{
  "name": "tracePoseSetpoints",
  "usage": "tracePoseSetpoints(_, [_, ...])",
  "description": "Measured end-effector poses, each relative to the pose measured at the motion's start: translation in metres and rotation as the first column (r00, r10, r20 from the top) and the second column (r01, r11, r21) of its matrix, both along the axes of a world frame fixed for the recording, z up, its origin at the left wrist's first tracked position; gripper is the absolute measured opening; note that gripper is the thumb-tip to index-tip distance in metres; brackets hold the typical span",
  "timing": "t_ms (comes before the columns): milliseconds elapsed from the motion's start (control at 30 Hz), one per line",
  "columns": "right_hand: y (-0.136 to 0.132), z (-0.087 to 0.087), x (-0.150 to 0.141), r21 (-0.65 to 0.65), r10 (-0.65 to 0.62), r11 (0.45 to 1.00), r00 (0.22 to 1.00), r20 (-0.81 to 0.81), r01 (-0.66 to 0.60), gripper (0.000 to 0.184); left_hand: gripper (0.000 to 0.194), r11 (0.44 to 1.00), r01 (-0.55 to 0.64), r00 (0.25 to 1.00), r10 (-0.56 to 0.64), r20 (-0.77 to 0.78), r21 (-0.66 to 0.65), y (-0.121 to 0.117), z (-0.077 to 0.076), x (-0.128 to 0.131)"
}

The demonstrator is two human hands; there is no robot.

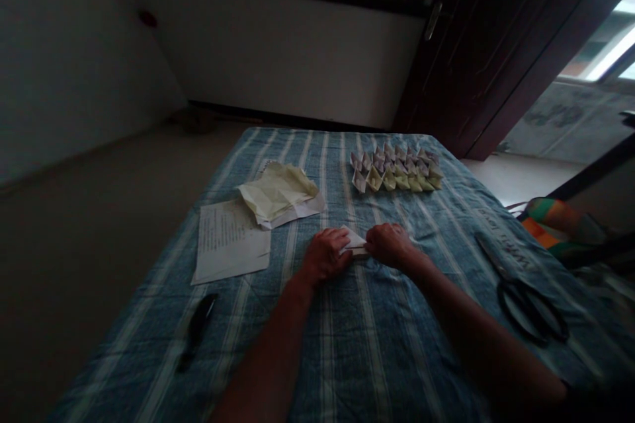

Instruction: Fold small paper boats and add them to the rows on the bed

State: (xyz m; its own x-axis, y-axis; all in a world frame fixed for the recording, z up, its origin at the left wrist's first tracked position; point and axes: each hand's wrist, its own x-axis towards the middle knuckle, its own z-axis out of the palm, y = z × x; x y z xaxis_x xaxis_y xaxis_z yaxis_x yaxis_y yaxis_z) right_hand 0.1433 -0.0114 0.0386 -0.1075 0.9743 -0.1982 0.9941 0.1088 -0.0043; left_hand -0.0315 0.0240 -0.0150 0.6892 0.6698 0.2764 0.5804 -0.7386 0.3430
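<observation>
My left hand point(325, 254) and my right hand point(389, 244) pinch a small folded white paper point(353, 242) between them, just above the middle of the blue plaid cloth point(317, 172). Much of the paper is hidden by my fingers. Beyond my hands stand several small folded paper boats point(395, 168) in tight rows, white at the back and pale yellow at the front. Neither hand touches them.
To the left lie a printed paper sheet point(231, 241), crumpled pale yellow paper point(278, 192) and a black pen-like object point(197, 330). Black-handled scissors point(526, 307) lie on the right. The cloth's edge drops to the floor on the left; a striped fabric point(555, 225) sits beyond the right.
</observation>
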Motion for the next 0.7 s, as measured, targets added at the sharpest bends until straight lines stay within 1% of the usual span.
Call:
tracePoseSetpoints(100, [-0.003,0.002,0.003,0.050,0.048,0.998,0.997,-0.063,-0.045,0.025,0.029,0.996,0.078,0.997,-0.078,0.014,-0.043,0.005,-0.002,-0.007])
tracePoseSetpoints(167, [-0.004,0.000,0.007,0.101,0.118,0.990,0.980,-0.160,-0.102,0.027,0.035,0.994,0.091,0.996,-0.090,0.020,-0.060,0.008,-0.004,-0.010])
tracePoseSetpoints(267, [-0.005,-0.007,0.012,0.126,0.213,0.975,0.936,-0.280,-0.184,0.031,0.033,0.994,0.088,0.996,-0.086,0.031,-0.061,0.009,-0.006,-0.012])
tracePoseSetpoints(367, [-0.005,-0.013,0.015,0.142,0.270,0.961,0.911,-0.312,-0.236,0.025,0.026,0.995,0.081,0.996,-0.079,0.031,-0.051,0.008,-0.005,-0.011])
tracePoseSetpoints(533, [-0.004,-0.016,0.014,0.155,0.246,0.966,0.914,-0.323,-0.205,0.015,0.020,0.997,0.067,0.998,-0.068,-0.010,-0.044,0.007,-0.001,-0.009])
tracePoseSetpoints(700, [-0.001,-0.021,0.014,0.168,0.214,0.972,0.920,-0.328,-0.166,0.012,0.024,0.997,0.047,0.999,-0.046,0.029,-0.062,0.007,0.000,-0.008])
